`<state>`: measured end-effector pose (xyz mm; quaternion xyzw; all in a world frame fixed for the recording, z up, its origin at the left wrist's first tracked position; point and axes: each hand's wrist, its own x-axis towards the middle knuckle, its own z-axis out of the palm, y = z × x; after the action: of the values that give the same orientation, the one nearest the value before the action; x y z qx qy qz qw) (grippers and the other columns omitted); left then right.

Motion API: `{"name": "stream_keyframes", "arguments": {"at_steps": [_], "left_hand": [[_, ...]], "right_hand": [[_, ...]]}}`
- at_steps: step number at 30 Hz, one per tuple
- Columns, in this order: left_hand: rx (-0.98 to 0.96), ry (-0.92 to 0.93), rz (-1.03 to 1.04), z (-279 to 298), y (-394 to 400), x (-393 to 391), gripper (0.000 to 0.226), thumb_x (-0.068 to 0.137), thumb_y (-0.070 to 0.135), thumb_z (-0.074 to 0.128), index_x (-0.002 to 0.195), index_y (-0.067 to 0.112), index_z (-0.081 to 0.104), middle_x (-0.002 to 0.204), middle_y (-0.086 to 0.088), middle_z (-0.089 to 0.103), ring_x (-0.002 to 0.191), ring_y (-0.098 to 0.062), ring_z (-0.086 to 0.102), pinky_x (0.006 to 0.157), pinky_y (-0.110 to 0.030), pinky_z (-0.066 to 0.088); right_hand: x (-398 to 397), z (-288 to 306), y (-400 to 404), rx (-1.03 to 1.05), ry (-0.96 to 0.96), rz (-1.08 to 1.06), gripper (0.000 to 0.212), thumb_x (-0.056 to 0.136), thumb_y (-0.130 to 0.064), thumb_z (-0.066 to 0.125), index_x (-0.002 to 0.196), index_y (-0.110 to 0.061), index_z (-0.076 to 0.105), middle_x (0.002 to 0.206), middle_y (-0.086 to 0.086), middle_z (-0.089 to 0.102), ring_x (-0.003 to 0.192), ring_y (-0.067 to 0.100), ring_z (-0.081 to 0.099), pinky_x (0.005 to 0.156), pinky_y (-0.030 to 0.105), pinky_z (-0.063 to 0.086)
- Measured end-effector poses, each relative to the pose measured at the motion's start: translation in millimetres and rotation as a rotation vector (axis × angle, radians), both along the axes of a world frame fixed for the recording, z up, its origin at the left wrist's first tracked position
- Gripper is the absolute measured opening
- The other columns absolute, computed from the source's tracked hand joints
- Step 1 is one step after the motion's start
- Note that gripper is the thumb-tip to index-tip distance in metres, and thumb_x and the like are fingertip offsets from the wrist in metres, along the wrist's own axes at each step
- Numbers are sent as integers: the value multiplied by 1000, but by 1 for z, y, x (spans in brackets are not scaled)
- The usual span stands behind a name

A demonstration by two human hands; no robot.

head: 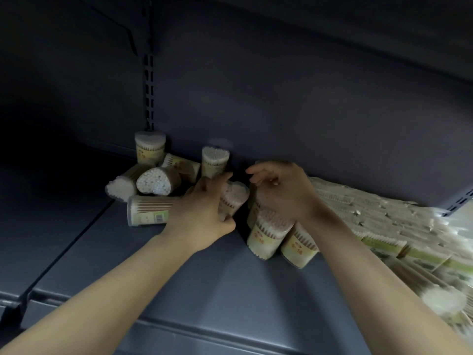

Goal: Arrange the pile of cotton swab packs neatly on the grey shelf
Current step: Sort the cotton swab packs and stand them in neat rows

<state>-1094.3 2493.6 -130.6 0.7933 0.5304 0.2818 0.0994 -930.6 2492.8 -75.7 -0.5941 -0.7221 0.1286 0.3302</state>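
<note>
Heart-shaped clear packs of cotton swabs lie in a loose pile [153, 183] at the back of the grey shelf [204, 278]. Two stand upright by the back wall, one at the left [149, 149] and one further right [214, 161]. My left hand [202, 213] grips a tilted pack [234, 198] in the middle. My right hand [284, 190] hovers with loosely curled fingers over a cluster of upright packs [268, 234], resting on their tops. What lies under its palm is hidden.
A heap of flat bagged swab packs [384, 226] fills the shelf's right side up to the edge. A slotted upright rail [149, 80] runs up the back wall. A seam [64, 252] splits this shelf from the bare panel at left.
</note>
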Motion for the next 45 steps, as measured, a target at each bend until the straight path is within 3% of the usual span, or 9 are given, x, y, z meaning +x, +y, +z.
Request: {"name": "stream_keyframes", "arguments": {"at_steps": [9, 12, 16, 19, 29, 34, 38, 42, 45], "left_hand": [[205, 100, 55, -13, 4, -6, 74, 55, 40, 80, 119, 11, 58, 106, -17, 60, 89, -41, 61, 68, -46, 51], [258, 68, 59, -12, 5, -4, 67, 61, 55, 58, 114, 14, 61, 103, -16, 60, 82, -40, 60, 64, -47, 51], [401, 70, 23, -11, 8, 1, 41, 61, 32, 66, 99, 17, 68, 102, -13, 60, 85, -35, 48, 65, -46, 47], [430, 47, 0, -11, 12, 3, 48, 49, 10, 82, 95, 12, 68, 95, -12, 62, 86, -27, 37, 65, -44, 47], [361, 133, -78, -8, 36, 14, 49, 53, -3, 81, 99, -2, 65, 88, -18, 69, 83, -47, 60, 50, -44, 54], [297, 188, -18, -3, 49, 28, 51, 85, 9, 57, 134, 10, 43, 134, -11, 51, 122, -36, 35, 89, -41, 41], [305, 227, -12, -6, 60, 36, 49, 90, 14, 49, 138, 15, 36, 147, -5, 35, 129, -28, 27, 98, -35, 32], [414, 141, -70, -13, 70, 39, 45, 59, -6, 76, 102, -1, 64, 109, -24, 64, 100, -43, 60, 78, -46, 51], [424, 143, -108, -10, 76, 41, 47, 49, -10, 80, 93, -4, 65, 97, -26, 67, 87, -44, 64, 69, -47, 53]], "right_hand": [[9, 7, -2, 68, -72, -118, 33, 82, 5, 48, 108, -5, 65, 106, 9, 66, 100, 18, 60, 88, 25, 45], [14, 5, 1, 64, -112, -171, 35, 85, 4, 46, 112, -8, 64, 117, 8, 62, 109, 21, 57, 93, 31, 45], [20, 3, 8, 21, -168, -218, 36, 88, 1, 44, 117, -11, 60, 127, 9, 56, 115, 25, 52, 93, 36, 45], [21, 0, 15, 6, -233, -228, 37, 87, 1, 44, 120, -9, 58, 127, 13, 54, 115, 29, 51, 92, 36, 43], [20, -14, 25, -76, -411, -209, 43, 90, -7, 39, 131, -15, 50, 137, 10, 48, 126, 29, 41, 98, 30, 31], [19, -13, 25, -96, -426, -207, 42, 92, -7, 37, 133, -12, 47, 139, 10, 45, 127, 29, 40, 100, 31, 32], [18, -13, 25, -105, -423, -209, 41, 91, -9, 38, 131, -12, 49, 138, 11, 47, 125, 29, 42, 101, 31, 34], [18, -10, 27, -109, -430, -223, 39, 89, -9, 41, 126, -11, 53, 133, 12, 51, 121, 30, 46, 97, 31, 35], [18, -11, 28, -99, -426, -229, 37, 88, -8, 42, 122, -11, 56, 131, 11, 53, 119, 30, 48, 94, 32, 38]]}}
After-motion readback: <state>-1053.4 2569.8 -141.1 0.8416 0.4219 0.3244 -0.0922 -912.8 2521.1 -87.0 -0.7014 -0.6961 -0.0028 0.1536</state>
